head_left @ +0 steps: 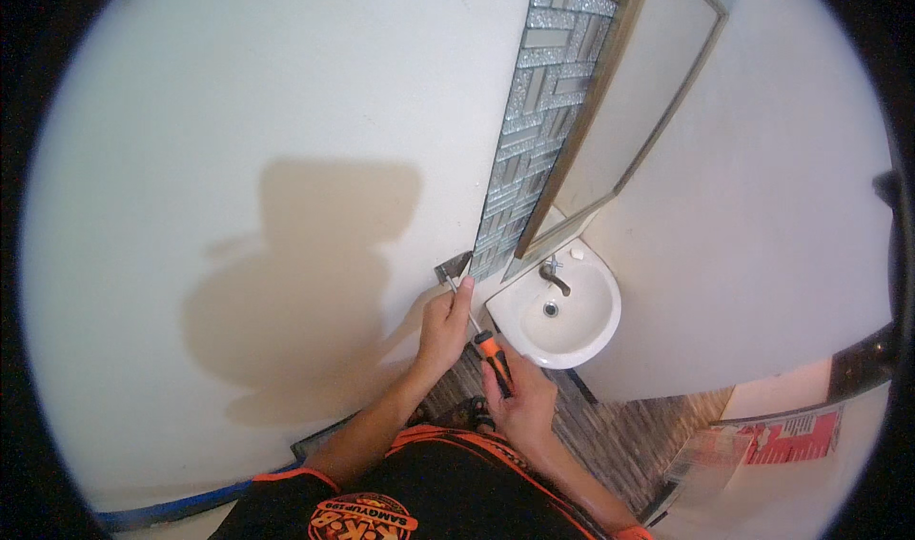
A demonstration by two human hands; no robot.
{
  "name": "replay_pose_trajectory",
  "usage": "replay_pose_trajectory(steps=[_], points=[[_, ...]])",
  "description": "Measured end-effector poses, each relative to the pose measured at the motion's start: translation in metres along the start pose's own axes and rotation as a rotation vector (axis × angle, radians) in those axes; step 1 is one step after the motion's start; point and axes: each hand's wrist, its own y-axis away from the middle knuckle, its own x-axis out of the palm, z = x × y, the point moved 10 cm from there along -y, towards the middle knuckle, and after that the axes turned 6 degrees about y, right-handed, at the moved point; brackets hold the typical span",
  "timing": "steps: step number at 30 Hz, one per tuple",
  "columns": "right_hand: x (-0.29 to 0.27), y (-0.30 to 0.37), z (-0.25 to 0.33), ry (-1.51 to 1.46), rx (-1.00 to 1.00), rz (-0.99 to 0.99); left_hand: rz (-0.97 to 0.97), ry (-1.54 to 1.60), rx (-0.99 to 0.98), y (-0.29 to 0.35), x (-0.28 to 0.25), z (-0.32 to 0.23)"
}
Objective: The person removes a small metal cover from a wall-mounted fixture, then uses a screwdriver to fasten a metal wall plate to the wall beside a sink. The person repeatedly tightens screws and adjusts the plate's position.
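A screwdriver (pixel 494 357) with an orange and black handle slants up and left toward the wall. My right hand (pixel 524 408) is closed round the lower end of its handle. Higher up, my left hand (pixel 441 330) is closed at the metal shaft, its thumb lying across it and hiding part of it. The screwdriver's tip end is at a small dark, shiny plate (pixel 452 267) on the white wall, beside the lower end of the tile strip. Whether the tip sits in a screw is too small to make out.
Right of my hands stands a white washbasin (pixel 599 323) with a metal faucet (pixel 555 278). Above it hangs a framed mirror (pixel 640 92) beside silvery mosaic tiles (pixel 548 73). The white wall (pixel 172 111) carries my shadow. Wood-look flooring (pixel 620 440) and a red-and-white printed sheet (pixel 791 437) show lower right.
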Motion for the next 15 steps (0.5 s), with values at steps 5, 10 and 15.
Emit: replay_pose_trajectory(steps=[5,10,15], points=[[0.035,0.012,-0.046,-0.847,0.525,0.301,0.003,-0.089,0.069,-0.005,-0.003,-0.005],[0.060,0.039,-0.039,-1.146,0.842,0.695,-0.048,0.044,0.007,0.000,-0.003,-0.002],[0.005,-0.004,-0.013,-0.277,-0.024,0.061,-0.087,-0.087,0.069,0.014,0.001,-0.018]])
